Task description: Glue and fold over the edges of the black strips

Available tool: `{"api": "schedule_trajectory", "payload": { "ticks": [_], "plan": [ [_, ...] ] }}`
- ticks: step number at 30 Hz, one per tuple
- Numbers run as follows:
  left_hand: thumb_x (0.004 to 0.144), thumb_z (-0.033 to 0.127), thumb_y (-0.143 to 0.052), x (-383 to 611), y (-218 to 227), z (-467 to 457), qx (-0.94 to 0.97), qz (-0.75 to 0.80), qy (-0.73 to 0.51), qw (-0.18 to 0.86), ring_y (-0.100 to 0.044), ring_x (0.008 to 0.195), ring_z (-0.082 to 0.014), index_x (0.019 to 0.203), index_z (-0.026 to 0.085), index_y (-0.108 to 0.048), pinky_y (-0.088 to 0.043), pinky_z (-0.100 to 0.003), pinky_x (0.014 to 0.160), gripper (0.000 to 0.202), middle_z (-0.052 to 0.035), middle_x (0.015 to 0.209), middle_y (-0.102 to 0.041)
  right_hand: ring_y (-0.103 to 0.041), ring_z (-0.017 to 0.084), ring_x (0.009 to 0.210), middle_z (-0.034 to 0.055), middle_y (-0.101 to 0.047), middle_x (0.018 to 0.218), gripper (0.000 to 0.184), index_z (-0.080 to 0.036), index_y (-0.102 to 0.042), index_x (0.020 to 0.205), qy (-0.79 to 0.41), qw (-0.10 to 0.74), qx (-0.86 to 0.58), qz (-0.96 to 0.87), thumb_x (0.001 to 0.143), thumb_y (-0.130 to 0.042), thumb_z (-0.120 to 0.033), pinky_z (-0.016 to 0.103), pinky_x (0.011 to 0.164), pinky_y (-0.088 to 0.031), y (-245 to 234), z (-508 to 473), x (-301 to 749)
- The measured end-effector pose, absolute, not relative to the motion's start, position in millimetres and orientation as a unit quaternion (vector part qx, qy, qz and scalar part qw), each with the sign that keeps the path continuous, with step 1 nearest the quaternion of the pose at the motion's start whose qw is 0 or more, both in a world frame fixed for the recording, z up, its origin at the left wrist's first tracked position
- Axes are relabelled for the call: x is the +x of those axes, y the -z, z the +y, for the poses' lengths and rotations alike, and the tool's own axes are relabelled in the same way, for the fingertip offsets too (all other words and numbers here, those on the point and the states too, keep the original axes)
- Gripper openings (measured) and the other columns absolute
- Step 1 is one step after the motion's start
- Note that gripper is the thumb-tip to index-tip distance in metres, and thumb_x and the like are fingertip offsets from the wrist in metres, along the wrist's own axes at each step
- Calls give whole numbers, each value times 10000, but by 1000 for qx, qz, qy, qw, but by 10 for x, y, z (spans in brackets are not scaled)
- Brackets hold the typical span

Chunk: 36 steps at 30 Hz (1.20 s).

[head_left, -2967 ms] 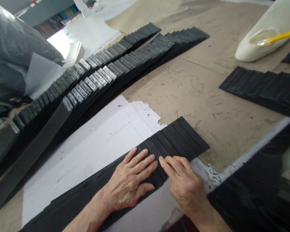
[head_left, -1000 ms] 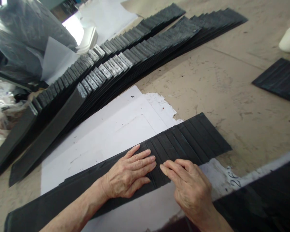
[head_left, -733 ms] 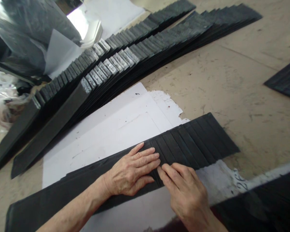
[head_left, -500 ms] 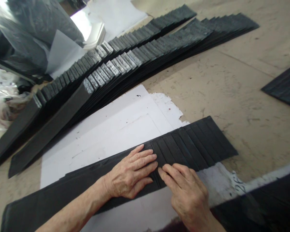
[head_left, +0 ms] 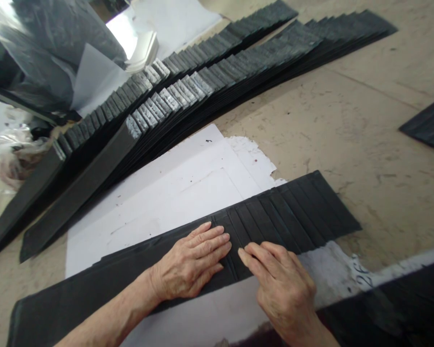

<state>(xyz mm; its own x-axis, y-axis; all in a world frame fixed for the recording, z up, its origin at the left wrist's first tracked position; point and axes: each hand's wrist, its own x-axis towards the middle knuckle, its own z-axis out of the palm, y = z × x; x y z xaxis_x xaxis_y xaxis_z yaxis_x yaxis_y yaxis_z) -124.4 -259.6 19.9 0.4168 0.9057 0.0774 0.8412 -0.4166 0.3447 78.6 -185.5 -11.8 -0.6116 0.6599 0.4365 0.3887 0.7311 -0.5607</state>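
A long black strip [head_left: 108, 274] made of overlapped flat pieces runs slantwise across the table before me, its stepped ridges showing toward the right end. My left hand [head_left: 195, 260] lies flat on it, fingers stretched out just left of the ridges. Close by on the right, my right hand [head_left: 282, 279] has its fingers curled and pressed together, the tips touching the strip beside a ridge. Its thumb and whatever it may hold are hidden beneath the fingers.
Two fanned stacks of black strips [head_left: 231, 70] stretch across the back, some ends whitish. White paper [head_left: 159, 197] lies under the strip. A plastic-wrapped bundle [head_left: 58, 43] stands at the back left. Another black piece [head_left: 428, 125] lies at the right, and dark material [head_left: 394, 308] fills the lower right.
My left hand has slid slightly left along the strip, widening the small gap to my right fingertips. The right hand has barely moved, and the view has shifted a little.
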Motion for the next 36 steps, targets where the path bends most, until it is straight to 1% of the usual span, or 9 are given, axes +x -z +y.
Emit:
{"api": "schedule_trajectory", "payload": {
  "ticks": [6,11,13,16,19,22,25,30,36],
  "plan": [
    [867,189,-460,-1267,-189,-2590,832,521,-132,136,-338,1311,-205,1251,90,-453,-290,-419,1120,397,-94,1308,-507,-538,161,882,18,-684,906,352,-176,-683,915,-199,316,-302,-877,823,-392,1,293,761,-380,105,-1860,784],
    [862,209,-473,-1269,-219,-2594,833,522,-122,138,-322,1319,-221,1268,70,-427,-268,-428,1127,432,-114,1317,-492,-520,195,928,64,-660,967,364,-173,-680,982,-181,283,-273,-901,870,-346,-81,336,810,-363,74,-1897,778],
    [848,233,-508,-1255,-250,-2621,822,545,-123,106,-328,1315,-245,1282,59,-406,-218,-477,1136,478,-134,1311,-493,-514,198,933,55,-650,1000,366,-206,-673,1021,-186,267,-275,-905,881,-350,-106,345,806,-352,67,-1911,777],
    [807,324,-580,-1221,-285,-2691,768,628,-122,31,-371,1284,-280,1293,66,-398,-185,-533,1127,580,-154,1287,-509,-509,193,927,28,-648,1018,393,-235,-663,1049,-191,254,-284,-905,864,-357,-72,343,790,-341,55,-1911,778],
    [804,408,-568,-1197,-257,-2770,721,685,-100,34,-350,1297,-287,1335,36,-327,-263,-489,1107,692,-189,1358,-420,-508,198,933,28,-648,1023,395,-214,-658,1058,-184,252,-270,-911,858,-359,-52,350,788,-341,33,-1886,778],
    [834,431,-516,-1199,-190,-2819,716,688,-88,75,-280,1336,-283,1373,24,-241,-275,-464,1107,729,-192,1423,-317,-508,202,928,44,-646,1018,384,-200,-630,1120,-173,243,-247,-922,877,-361,-73,352,781,-349,18,-1855,773],
    [839,427,-515,-1212,-151,-2822,715,687,-90,86,-253,1347,-279,1381,37,-227,-254,-465,1119,727,-177,1433,-304,-505,208,914,54,-636,1033,386,-218,-603,1168,-166,232,-232,-930,888,-368,-92,358,768,-351,29,-1837,770],
    [844,413,-517,-1216,-166,-2768,733,668,-95,87,-228,1357,-272,1378,27,-229,-241,-443,1131,719,-178,1437,-295,-502,206,936,56,-635,1029,416,-202,-632,1115,-161,234,-234,-930,856,-356,-30,353,775,-349,59,-1845,766],
    [849,428,-505,-1241,-171,-2774,743,659,-78,89,-201,1366,-276,1385,19,-206,-241,-436,1132,738,-181,1454,-254,-510,195,918,41,-643,1008,409,-223,-652,1066,-143,242,-245,-928,856,-356,-36,332,730,-344,50,-1852,737]
  ]
}}
